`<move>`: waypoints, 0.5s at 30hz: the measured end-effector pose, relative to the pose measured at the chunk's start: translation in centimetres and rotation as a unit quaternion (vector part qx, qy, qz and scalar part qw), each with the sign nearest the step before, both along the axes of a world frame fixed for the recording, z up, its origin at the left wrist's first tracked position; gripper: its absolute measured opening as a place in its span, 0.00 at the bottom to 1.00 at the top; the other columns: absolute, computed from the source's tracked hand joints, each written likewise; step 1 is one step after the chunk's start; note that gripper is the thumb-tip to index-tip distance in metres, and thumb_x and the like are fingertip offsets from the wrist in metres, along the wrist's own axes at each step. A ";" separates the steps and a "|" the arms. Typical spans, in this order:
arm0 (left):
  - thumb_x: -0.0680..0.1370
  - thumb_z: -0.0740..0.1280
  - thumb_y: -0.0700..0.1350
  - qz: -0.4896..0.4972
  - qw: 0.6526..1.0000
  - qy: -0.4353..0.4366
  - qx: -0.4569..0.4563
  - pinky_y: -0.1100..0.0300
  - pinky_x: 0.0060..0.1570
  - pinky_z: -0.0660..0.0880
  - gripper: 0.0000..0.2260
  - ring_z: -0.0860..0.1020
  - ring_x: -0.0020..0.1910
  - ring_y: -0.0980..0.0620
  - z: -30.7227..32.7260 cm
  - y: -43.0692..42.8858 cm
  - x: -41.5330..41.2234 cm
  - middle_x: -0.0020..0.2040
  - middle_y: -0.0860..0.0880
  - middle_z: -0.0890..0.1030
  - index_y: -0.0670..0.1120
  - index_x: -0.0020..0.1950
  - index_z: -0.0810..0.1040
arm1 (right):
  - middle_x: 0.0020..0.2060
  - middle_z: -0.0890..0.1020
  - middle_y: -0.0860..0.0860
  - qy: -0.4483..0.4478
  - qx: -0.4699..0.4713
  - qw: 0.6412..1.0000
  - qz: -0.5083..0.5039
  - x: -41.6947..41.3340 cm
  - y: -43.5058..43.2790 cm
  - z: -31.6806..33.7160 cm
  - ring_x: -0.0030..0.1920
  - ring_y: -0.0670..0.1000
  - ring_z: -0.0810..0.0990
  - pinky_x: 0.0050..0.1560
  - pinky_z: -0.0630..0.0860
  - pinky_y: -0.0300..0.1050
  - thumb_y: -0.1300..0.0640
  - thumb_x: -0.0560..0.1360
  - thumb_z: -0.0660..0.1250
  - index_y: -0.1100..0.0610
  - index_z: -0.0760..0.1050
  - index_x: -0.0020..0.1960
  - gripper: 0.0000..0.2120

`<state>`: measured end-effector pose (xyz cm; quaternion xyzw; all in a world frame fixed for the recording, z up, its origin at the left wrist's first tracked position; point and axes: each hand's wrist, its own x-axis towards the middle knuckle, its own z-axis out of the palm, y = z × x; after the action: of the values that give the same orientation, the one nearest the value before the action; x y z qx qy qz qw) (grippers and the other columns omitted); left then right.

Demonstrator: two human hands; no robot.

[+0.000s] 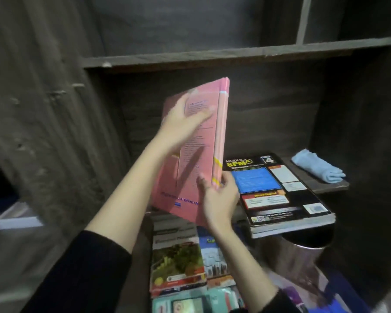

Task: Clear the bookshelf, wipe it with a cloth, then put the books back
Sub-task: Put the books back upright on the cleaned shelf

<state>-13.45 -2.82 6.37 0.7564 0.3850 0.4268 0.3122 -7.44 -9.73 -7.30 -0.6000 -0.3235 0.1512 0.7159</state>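
The pink book (201,154) stands upright and slightly tilted in front of the dark bookshelf, above the near stack of books (178,260). The left hand (185,123) lies flat against its cover with the fingers straight, while the right hand (217,199) grips its lower right edge with curled fingers. To the right, a black book (278,193) lies flat on the shelf (332,187), overhanging its near edge above a metal bin (298,256), and a folded blue cloth (317,169) rests at the far right.
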 end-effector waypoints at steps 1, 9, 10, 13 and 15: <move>0.65 0.68 0.65 0.012 0.999 0.026 0.018 0.53 0.72 0.60 0.45 0.64 0.71 0.53 0.5 -0.4 -0.3 0.73 0.52 0.65 0.52 0.77 0.56 | 0.32 0.76 0.43 -0.008 0.010 1.000 0.000 -1.2 0.2 -0.1 0.33 0.39 0.74 0.35 0.66 0.28 0.59 0.71 0.73 0.58 0.75 0.44 0.06; 0.72 0.67 0.35 0.089 0.983 0.090 0.136 0.60 0.69 0.50 0.48 0.47 0.76 0.49 0.1 -1.5 -5.3 0.78 0.49 0.43 0.54 0.76 0.35 | 0.32 0.80 0.56 -0.092 0.054 0.994 0.028 -8.8 1.6 -1.4 0.35 0.61 0.77 0.35 0.58 0.44 0.59 0.75 0.67 0.61 0.73 0.46 0.05; 0.71 0.65 0.33 0.095 0.980 0.098 0.143 0.55 0.72 0.52 0.48 0.47 0.76 0.47 -0.1 -1.5 -6.1 0.78 0.49 0.44 0.56 0.76 0.34 | 0.33 0.80 0.58 -0.114 0.055 0.991 0.036 -9.5 1.8 -1.7 0.35 0.63 0.78 0.35 0.57 0.45 0.57 0.74 0.64 0.62 0.73 0.47 0.08; 0.70 0.64 0.33 0.114 0.981 0.095 0.125 0.38 0.65 0.66 0.50 0.61 0.72 0.36 -0.9 -1.7 -8.3 0.77 0.43 0.52 0.64 0.72 0.32 | 0.34 0.81 0.62 -0.189 0.043 0.980 0.052 -11.3 2.4 -2.7 0.34 0.66 0.78 0.34 0.55 0.44 0.58 0.73 0.60 0.65 0.73 0.51 0.12; 0.70 0.63 0.33 0.116 0.983 0.085 0.114 0.36 0.60 0.70 0.50 0.70 0.64 0.32 -1.6 -1.8 -9.4 0.74 0.40 0.59 0.67 0.70 0.33 | 0.35 0.82 0.62 -0.224 0.026 0.971 0.081 -11.9 2.7 -3.4 0.34 0.67 0.79 0.33 0.62 0.46 0.61 0.74 0.59 0.66 0.73 0.55 0.13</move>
<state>-22.87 -4.62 4.77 0.7708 0.4440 0.4352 0.1387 -19.31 -7.00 -10.68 -0.5714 -0.5270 0.0619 0.6260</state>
